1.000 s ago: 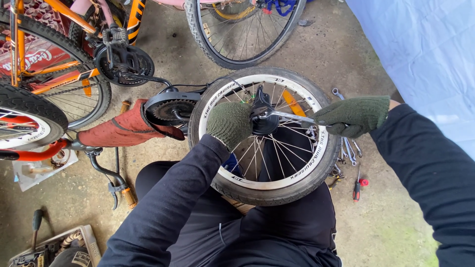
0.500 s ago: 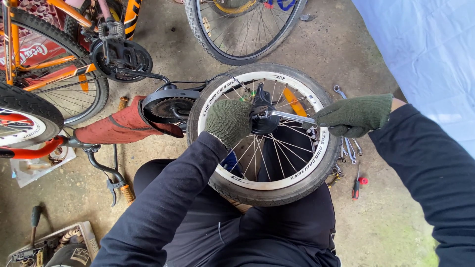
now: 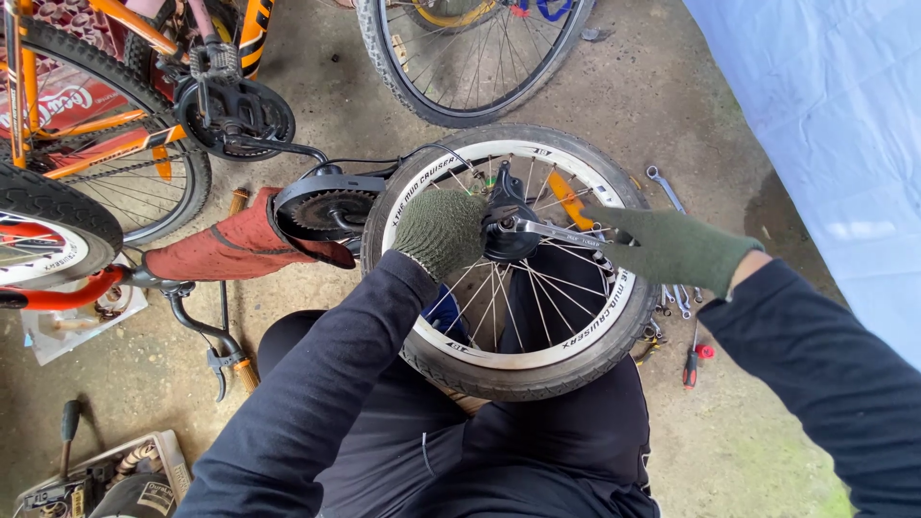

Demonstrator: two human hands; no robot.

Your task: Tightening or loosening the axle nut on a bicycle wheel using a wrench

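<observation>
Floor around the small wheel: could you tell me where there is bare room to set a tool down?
Bare concrete lies between the small wheel and the large wheel. Right, the spanners and screwdriver crowd it.

A red banner (image 3: 72, 101) with white lettering hangs behind the orange bicycle (image 3: 106, 58), top left.

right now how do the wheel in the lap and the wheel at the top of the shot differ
The small wheel lies flat across the person's lap, whole in view; the big wheel is cut off by the top edge. The small wheel has a white rim, the big wheel a dark one. The left hand grips the small wheel's hub, and the right hand holds a wrench there; nobody touches the big wheel. Both have black tyres and thin spokes.
</observation>
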